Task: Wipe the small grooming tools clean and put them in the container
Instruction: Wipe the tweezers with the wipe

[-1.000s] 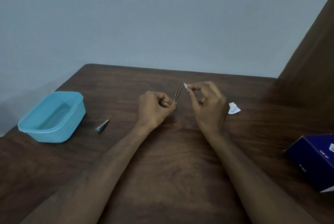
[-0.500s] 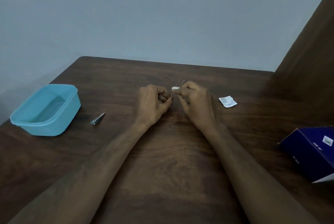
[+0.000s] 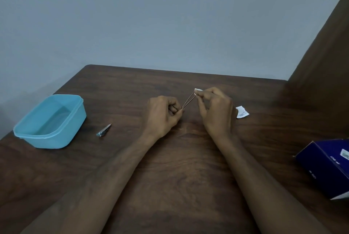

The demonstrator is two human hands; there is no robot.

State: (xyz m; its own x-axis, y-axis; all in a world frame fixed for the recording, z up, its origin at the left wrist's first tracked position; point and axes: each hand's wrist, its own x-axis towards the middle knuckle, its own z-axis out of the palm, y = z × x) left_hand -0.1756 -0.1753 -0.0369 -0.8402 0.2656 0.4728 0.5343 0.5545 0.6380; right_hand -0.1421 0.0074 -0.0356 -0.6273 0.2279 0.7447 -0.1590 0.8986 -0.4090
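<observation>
**Tweezers mid-wipe over table centre**

All places rel. to the blue container [image 3: 50, 122], open, at table's [image 3: 170, 167] left edge. Nail clipper [image 3: 104, 130] lies just right of it, flat on the wood. Further right, left hand [image 3: 163, 114] pinches the joined end of the tweezers [image 3: 188, 101], arms splayed up-right. Right hand [image 3: 215, 110] pinches a small white wipe [image 3: 198, 89] at the tips. Torn white sachet [image 3: 242, 112] beyond that hand. Dark blue box [image 3: 324, 165] far right, at frame edge.
</observation>
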